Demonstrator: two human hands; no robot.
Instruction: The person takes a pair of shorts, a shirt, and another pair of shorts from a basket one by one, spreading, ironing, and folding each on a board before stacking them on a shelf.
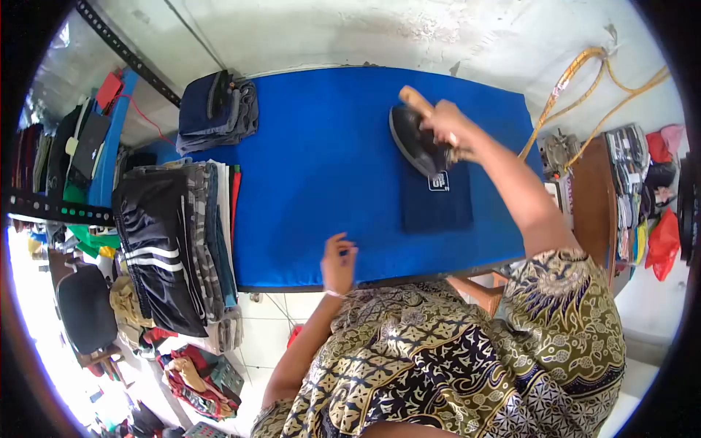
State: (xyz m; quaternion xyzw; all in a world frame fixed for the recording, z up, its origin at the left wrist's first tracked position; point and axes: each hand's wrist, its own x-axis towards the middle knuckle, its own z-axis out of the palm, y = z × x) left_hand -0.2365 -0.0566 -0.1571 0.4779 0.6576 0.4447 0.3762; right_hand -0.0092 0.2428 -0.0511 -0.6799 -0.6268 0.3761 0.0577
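My right hand (444, 124) is wrapped round the wooden handle of a dark iron (418, 142). Beneath the iron, at its lower edge, lies a folded navy garment (437, 208) with a white printed label. Both rest on a blue-covered table (314, 160). Near the table's front edge, my left hand (338, 264) hovers with its fingers curled apart, and nothing shows in it.
Folded clothes (164, 248) are piled along the table's left side, with a smaller folded stack (217, 113) at the back left. A yellow cord (551, 109) loops at the right beside a wooden cabinet (590, 197). A black chair (86, 301) stands at far left.
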